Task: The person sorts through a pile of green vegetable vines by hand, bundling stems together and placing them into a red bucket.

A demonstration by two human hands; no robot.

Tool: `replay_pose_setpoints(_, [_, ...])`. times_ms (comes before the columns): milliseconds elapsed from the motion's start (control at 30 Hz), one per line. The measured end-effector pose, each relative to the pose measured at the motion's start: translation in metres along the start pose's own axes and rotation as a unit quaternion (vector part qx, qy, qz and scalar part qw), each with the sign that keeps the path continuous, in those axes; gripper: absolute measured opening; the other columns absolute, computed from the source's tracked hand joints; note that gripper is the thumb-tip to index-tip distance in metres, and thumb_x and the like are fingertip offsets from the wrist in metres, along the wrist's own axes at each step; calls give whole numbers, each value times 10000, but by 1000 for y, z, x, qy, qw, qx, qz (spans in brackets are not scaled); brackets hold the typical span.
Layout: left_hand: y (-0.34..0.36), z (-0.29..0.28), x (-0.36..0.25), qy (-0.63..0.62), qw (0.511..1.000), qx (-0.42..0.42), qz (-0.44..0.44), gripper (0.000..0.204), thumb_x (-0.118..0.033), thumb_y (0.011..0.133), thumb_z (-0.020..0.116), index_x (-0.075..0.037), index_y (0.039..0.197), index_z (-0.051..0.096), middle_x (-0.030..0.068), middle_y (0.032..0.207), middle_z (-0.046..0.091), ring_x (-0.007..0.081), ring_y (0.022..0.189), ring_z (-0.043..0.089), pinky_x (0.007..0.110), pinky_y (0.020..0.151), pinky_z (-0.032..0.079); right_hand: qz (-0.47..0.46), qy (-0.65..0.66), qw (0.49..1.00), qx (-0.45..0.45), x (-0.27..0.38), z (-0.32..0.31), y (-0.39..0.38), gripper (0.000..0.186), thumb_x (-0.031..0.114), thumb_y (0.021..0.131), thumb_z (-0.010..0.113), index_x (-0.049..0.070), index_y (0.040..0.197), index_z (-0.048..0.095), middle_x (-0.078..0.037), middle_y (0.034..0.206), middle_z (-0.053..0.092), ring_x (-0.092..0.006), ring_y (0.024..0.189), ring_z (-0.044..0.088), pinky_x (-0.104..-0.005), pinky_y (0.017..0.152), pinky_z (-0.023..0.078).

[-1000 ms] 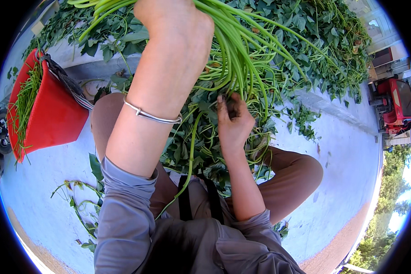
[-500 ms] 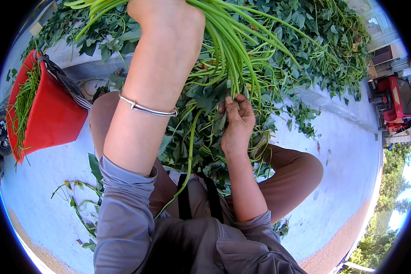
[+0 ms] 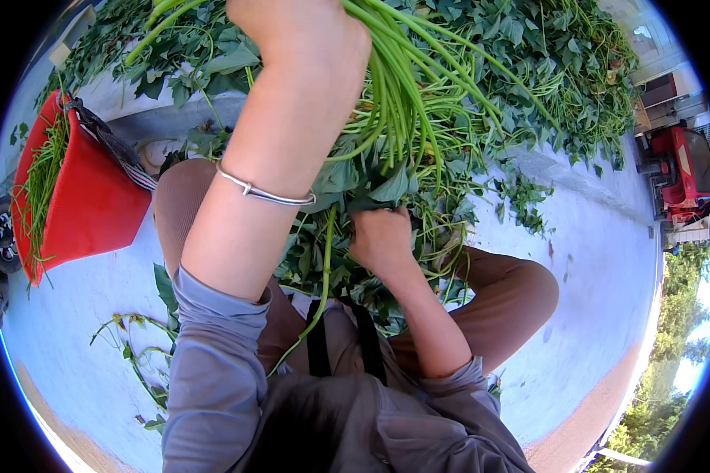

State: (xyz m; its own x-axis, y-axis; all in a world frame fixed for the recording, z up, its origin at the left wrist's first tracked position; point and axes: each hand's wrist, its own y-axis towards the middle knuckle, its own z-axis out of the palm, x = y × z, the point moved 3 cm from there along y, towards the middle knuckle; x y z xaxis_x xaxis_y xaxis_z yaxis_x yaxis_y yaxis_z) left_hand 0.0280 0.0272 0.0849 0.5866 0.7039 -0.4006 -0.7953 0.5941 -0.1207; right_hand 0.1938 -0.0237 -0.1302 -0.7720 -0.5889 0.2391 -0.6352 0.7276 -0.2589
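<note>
My left hand (image 3: 296, 24) is raised at the top of the view, closed round a bundle of long, leafless green stems (image 3: 402, 79) that fan out and droop to the right. A silver bangle (image 3: 280, 197) circles that arm. Below the bundle, my right hand (image 3: 380, 236) is curled among dark green leaves and tangled vines (image 3: 438, 209), its fingertips tucked out of sight, so whatever it grips is hidden. A loose pale vine (image 3: 323, 292) trails down between my crossed legs (image 3: 513, 307).
A red bucket (image 3: 87, 213) with cut stems (image 3: 43, 181) and a dark strap stands at the left beside a wheel (image 3: 4, 232). A big leafy heap (image 3: 552, 71) covers the raised concrete step (image 3: 576, 189) ahead. A red vehicle (image 3: 678, 177) and trees (image 3: 667, 331) are at the right.
My right hand has left the lower ends of the stems and moved down and left into the leaves, fingertips now hidden. My left hand shifted slightly, still holding the bundle.
</note>
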Motion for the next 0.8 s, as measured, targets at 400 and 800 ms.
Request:
replay_pose_setpoints(400, [37, -8, -14, -1, 1000, -2, -17, 157, -172, 862, 484, -88, 732, 456, 26, 596, 438, 168, 514, 430, 316, 494, 422, 28, 488, 792, -366, -57, -86, -7, 167, 75, 725, 668, -18, 848, 603, -37, 669, 540, -55, 555, 448, -198, 507, 365])
replay_pose_setpoints(800, [30, -12, -15, 3, 1000, 9, -18, 167, -179, 862, 495, -85, 729, 456, 32, 592, 445, 166, 511, 441, 305, 477, 418, -93, 381, 795, -463, -35, -87, -6, 155, 22, 786, 555, -5, 938, 574, -85, 796, 598, -170, 687, 574, -271, 626, 452])
